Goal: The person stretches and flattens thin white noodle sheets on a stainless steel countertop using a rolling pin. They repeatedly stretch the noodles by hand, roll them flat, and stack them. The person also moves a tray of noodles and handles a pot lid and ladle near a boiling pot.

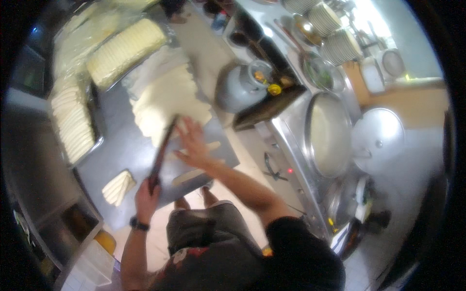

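Note:
My left hand (147, 200), with a dark band on its wrist, grips one end of a long, narrow dark tool (163, 152); blur hides whether it is a blade or a bar. The tool's far end reaches the near edge of a pale dough sheet (167, 103) spread on a metal worktop (109, 145). Beside that far end, my right hand (192, 142) is spread flat, fingers apart, low over the worktop at the dough's edge. A cut dough strip (191, 176) lies near my right wrist. Several dough strips (118, 187) sit bunched left of my left hand.
Trays of rowed dough pieces, one under plastic wrap (125, 52) and one at the left (72, 123), stand on the worktop. To the right are a grey gas cylinder (242, 87), a large steaming pot (329, 134), a round metal lid (378, 140) and stacked plates (340, 47).

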Demonstrator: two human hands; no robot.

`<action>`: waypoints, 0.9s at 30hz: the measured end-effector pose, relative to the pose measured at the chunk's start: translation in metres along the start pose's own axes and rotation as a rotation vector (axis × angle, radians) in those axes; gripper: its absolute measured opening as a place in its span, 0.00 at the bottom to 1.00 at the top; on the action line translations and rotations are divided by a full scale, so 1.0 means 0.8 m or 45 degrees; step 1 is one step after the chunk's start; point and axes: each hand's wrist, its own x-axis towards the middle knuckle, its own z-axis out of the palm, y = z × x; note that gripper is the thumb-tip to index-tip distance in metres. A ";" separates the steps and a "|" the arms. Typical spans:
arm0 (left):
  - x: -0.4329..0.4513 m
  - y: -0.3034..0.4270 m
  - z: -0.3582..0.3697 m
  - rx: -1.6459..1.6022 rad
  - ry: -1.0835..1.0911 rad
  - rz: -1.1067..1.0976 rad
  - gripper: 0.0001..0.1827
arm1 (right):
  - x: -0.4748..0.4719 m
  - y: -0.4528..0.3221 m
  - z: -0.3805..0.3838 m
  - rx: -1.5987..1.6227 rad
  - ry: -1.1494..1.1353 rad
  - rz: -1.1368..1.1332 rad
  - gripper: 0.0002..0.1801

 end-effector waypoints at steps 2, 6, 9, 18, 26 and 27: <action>0.024 0.022 -0.005 0.259 -0.169 0.193 0.26 | -0.036 0.033 -0.072 -0.215 -0.324 -0.002 0.39; 0.090 0.057 0.046 0.453 0.004 0.355 0.42 | -0.136 0.095 -0.102 -0.767 -0.489 0.476 0.49; 0.146 0.090 0.039 0.660 -0.019 0.150 0.60 | -0.081 0.113 -0.091 -0.834 -0.332 0.531 0.49; 0.117 0.040 0.078 0.623 0.051 0.236 0.62 | -0.094 0.113 -0.091 -0.842 -0.598 0.438 0.47; 0.169 0.048 0.069 0.708 0.153 0.295 0.59 | -0.047 0.109 -0.110 -0.848 -0.291 0.238 0.43; 0.136 0.045 0.077 0.574 0.137 0.389 0.59 | -0.071 0.105 -0.111 -0.760 -0.340 0.230 0.42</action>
